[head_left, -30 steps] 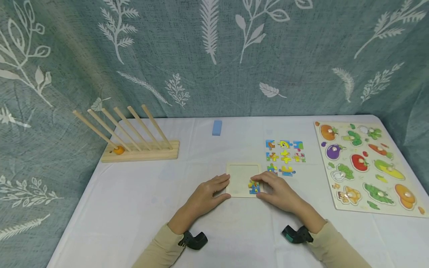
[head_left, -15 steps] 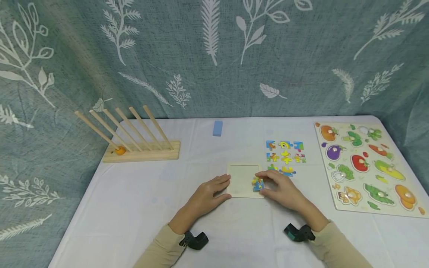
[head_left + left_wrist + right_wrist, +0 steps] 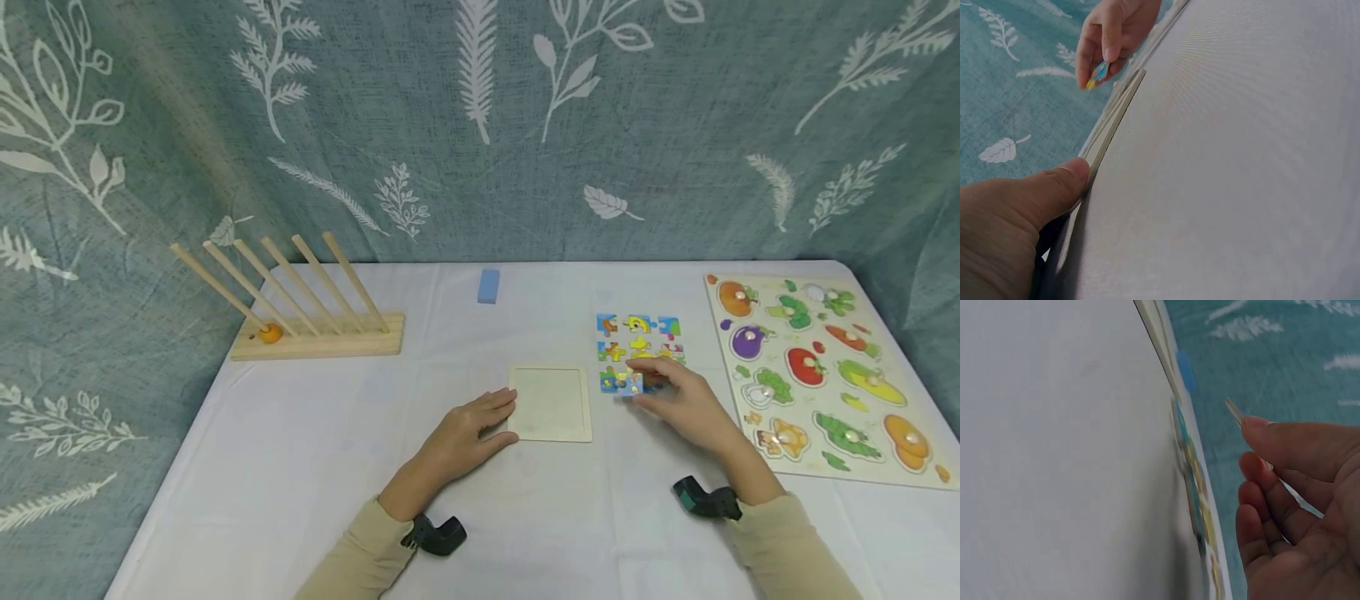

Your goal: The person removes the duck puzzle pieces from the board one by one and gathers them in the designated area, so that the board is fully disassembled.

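My left hand (image 3: pixel 468 433) rests at the left side of a square wooden puzzle tray (image 3: pixel 551 404), its thumb pressing the edge (image 3: pixel 1107 134) in the left wrist view. Between thumb and fingertips my right hand (image 3: pixel 690 408) pinches a blue and yellow jigsaw piece (image 3: pixel 632 383), raised above the table. In the right wrist view that piece (image 3: pixel 1233 411) shows edge-on. Beneath and behind it lie several loose jigsaw pieces (image 3: pixel 640 343) in rows, the lower ones partly covered by the right hand. The tray's recess shows bare wood.
A vegetable knob puzzle board (image 3: pixel 832 375) lies at the right. At the left stands a wooden rack (image 3: pixel 322 343) with several slanting pegs and an orange bead (image 3: pixel 271 333). One blue block (image 3: pixel 488 287) lies near the back edge, before a teal curtain (image 3: pixel 420 125).
My right hand has lifted the jigsaw piece out of the tray's lower right corner and carried it right, over the loose pieces. The left hand has stayed at the tray.
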Demonstrator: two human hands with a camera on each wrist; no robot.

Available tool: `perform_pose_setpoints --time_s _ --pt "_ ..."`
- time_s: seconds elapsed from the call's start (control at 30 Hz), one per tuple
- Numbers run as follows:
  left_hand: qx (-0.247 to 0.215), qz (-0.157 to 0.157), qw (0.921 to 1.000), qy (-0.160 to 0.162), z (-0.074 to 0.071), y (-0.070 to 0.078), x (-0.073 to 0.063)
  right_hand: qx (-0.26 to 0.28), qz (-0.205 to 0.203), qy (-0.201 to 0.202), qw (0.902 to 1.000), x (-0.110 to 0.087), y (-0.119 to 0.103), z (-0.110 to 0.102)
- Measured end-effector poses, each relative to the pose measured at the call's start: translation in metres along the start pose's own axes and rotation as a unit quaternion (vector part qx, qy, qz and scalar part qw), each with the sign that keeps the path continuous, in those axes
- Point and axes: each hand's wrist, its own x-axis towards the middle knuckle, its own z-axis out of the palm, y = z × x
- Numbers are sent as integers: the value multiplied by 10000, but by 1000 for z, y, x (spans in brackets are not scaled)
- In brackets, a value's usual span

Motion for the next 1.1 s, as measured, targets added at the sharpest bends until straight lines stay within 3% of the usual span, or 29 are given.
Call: perform_pose_setpoints --time_s 0.23,0.47,0.9,1.1 --pt "-67 25 10000 -24 1 0 0 -97 300 196 9993 -10 24 -28" --pt "-61 7 10000 8 1 0 0 -181 906 -87 9957 -18 28 -44" --pt "-54 37 10000 -61 1 1 2 -787 613 -29 9950 -17 32 -40" --pt "-93 -55 9998 -137 2 2 1 -843 919 -39 9922 -19 28 -45"
